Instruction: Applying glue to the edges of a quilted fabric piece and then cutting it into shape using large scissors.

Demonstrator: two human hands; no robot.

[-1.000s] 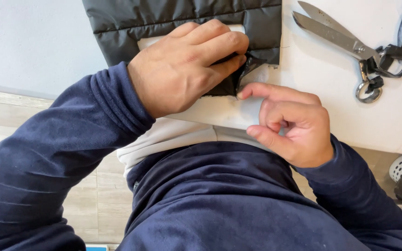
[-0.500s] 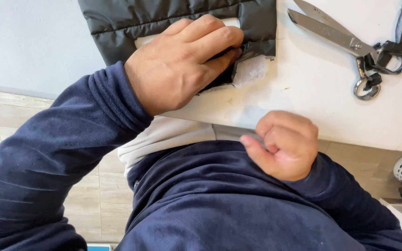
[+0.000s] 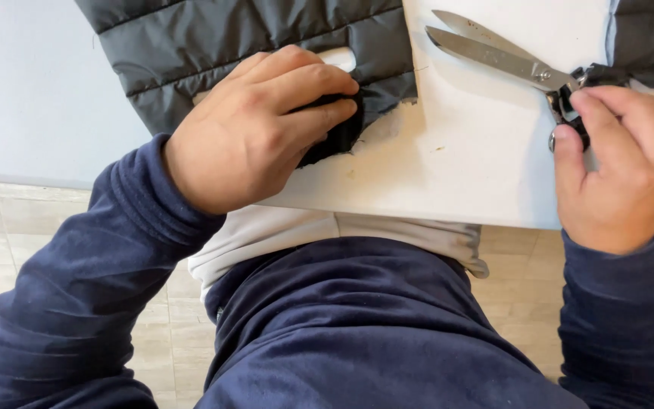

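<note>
My left hand [image 3: 255, 129] presses down on the lower edge of a dark quilted padded fabric piece [image 3: 213, 42], fingers curled around a black fold of it at the cut edge. White filling shows along that edge. My right hand [image 3: 621, 163] is at the right, fingers closed around the black handles of large metal scissors [image 3: 505, 57]. The scissor blades lie slightly apart on the white table [image 3: 448, 163], pointing left toward the fabric.
Another dark quilted piece [image 3: 649, 38] lies at the top right corner of the table. The table's near edge runs just in front of my body. Beige tiled floor [image 3: 9, 242] shows below left; a pale wall or surface is at upper left.
My right hand left the fabric edge near my body, dropped below the table edge, then rose to the right and took hold of the scissors' handles. The left hand stayed on the fabric.
</note>
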